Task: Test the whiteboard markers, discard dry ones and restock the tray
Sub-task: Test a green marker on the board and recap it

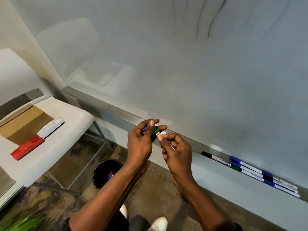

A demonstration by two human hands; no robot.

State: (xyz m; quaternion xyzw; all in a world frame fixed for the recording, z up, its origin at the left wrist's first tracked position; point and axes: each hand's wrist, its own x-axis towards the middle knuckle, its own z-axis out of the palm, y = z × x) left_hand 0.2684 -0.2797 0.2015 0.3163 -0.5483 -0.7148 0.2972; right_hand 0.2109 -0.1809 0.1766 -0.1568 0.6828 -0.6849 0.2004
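We see a person's two hands raised close together in front of a whiteboard [183,72], just above its metal tray [108,106]. Between the hands is a green marker [156,132] with a red and white band, tilted and held clear of the board and the tray. The left hand [140,140] has its fingers curled around the green end, with the thumb laid across it. The right hand [176,150] pinches the marker's pale end between thumb and forefinger, and its other fingers are folded toward the palm. We cannot tell whether the cap is on or coming off, as the fingers cover the join. Further right along the tray lies a row of other markers [250,170] resting lengthwise: a black-capped one nearest the hands, then several blue-capped ones and a green-capped one, packed side by side. Faint dark wavy lines [211,17] mark the board at the top right. On the floor below the left forearm stands a round black bin [100,174] with something small and coloured inside. To the left is a white chair [70,117] whose seat carries a cardboard box [21,124], a red eraser [27,148] and a white eraser with a dark edge [50,128], the two erasers lying just beside the box. White shoes [160,222] show at the bottom edge.
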